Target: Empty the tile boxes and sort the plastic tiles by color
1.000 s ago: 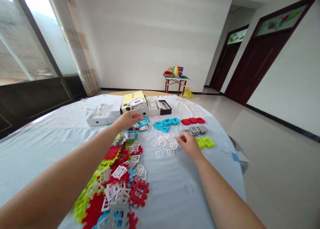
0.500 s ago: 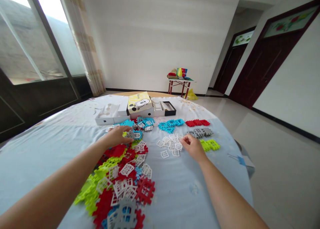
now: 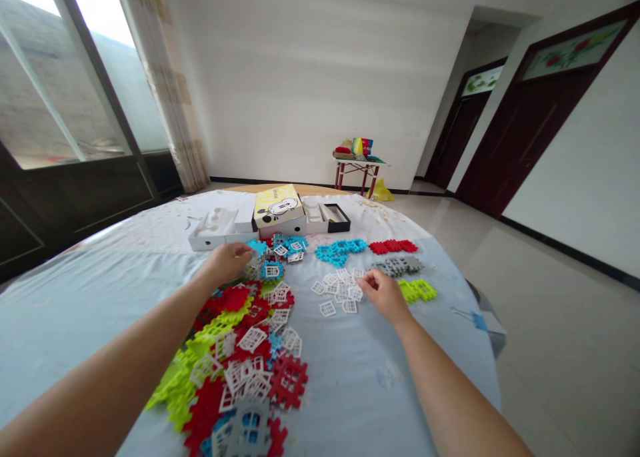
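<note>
My left hand (image 3: 227, 264) is over the far end of a long mixed pile of toothed plastic building plates, its fingers curled together beside a blue plate (image 3: 257, 246). What they grip, if anything, is hidden. Red plates (image 3: 235, 300), lime-green plates (image 3: 175, 384) and a grey plate (image 3: 250, 424) lie in that pile, with white window pieces (image 3: 253, 338) scattered on top. To the right, my right hand (image 3: 383, 292) has its fingertips pinched at the edge of a group of white lattice window pieces (image 3: 345, 287); I cannot make out anything between them.
Blue plates (image 3: 340, 249), red plates (image 3: 393, 246), grey plates (image 3: 400, 265) and lime-green plates (image 3: 419, 290) lie in separate groups on the right. Behind the pile stand a yellow-and-white cartoon box (image 3: 280, 207), white trays (image 3: 223, 237) and a black-rimmed box (image 3: 337, 218).
My left hand has drawn back slightly to the left and upward, uncovering a blue plate with a white window. My right hand stays at the white window pieces.
</note>
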